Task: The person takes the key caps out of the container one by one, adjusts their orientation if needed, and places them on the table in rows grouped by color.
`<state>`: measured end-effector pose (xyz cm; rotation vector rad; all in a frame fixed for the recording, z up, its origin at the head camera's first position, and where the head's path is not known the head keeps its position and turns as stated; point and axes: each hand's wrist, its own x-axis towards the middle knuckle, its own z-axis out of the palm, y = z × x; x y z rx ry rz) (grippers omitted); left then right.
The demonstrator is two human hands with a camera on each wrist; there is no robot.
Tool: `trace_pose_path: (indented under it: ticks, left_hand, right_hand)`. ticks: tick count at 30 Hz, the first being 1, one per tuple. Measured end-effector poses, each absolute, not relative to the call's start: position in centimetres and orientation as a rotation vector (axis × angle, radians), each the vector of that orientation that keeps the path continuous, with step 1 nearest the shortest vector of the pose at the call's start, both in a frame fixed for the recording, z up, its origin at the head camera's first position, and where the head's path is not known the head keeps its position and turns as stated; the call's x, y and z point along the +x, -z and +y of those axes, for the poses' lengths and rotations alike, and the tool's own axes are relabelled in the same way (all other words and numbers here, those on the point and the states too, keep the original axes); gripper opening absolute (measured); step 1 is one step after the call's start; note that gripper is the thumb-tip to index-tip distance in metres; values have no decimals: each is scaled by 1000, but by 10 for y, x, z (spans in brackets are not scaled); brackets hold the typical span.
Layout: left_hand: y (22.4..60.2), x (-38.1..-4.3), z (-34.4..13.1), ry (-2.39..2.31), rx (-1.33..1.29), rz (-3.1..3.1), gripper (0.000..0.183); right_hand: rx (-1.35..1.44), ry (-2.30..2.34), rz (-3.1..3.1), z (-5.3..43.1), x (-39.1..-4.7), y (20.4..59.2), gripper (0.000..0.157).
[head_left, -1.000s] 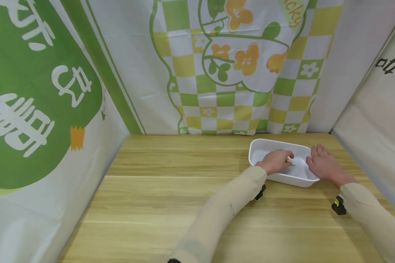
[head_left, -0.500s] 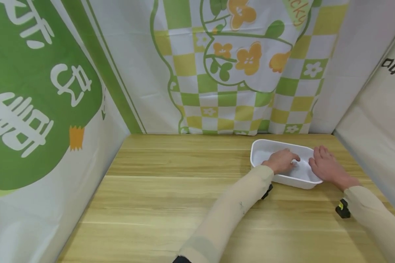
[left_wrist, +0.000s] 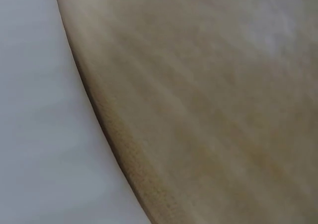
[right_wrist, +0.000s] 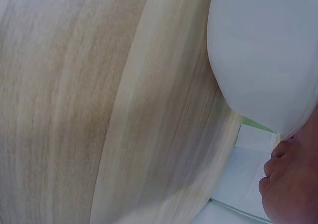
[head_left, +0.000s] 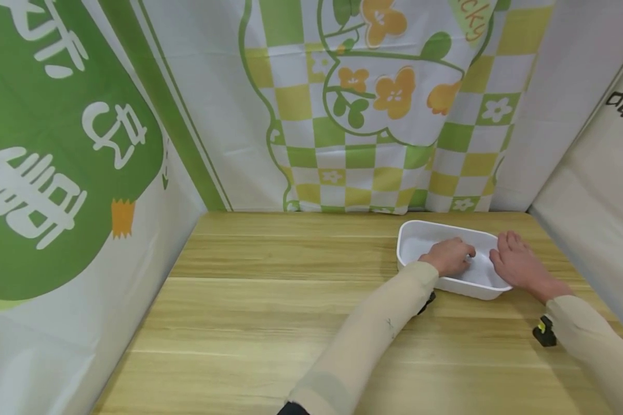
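Note:
A white rectangular plastic tray (head_left: 433, 229) sits at the back right of the wooden table. My left hand (head_left: 448, 256) reaches over its near rim, fingers curled down inside. A small white thing (head_left: 469, 256) shows between that hand's thumb and forefinger, mostly hidden; I cannot tell its kind. At the tray's right end my right hand (head_left: 519, 266) grips the rim, thumb on the inner side and fingers outside. In the right wrist view the fingers (right_wrist: 278, 179) lie by the tray's wall (right_wrist: 263, 50). The left wrist view shows neither hand nor tray.
The wooden table (head_left: 270, 323) stretches left and forward of the tray. A printed cloth (head_left: 363, 161) hangs along its back edge. White sheets with lettering stand at the left (head_left: 130, 300) and right (head_left: 592, 184).
My left hand has slid slightly to the right inside the tray, and its forefinger is more bent. My right hand keeps its place on the rim. The head view has shifted slightly.

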<state>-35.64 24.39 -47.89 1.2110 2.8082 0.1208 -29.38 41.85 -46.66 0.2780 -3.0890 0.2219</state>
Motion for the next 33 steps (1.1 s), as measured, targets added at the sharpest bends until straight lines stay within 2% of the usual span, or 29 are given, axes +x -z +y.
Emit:
trace_pose_path:
  ticks: [12, 33]
  left_hand:
    - [478, -358, 244, -161, 1190, 2815, 23]
    - [472, -359, 241, -271, 1040, 2759, 26]
  right_hand:
    - [245, -229, -3121, 416, -293, 461, 63]
    - [246, -275, -3108, 418, -293, 465, 63]
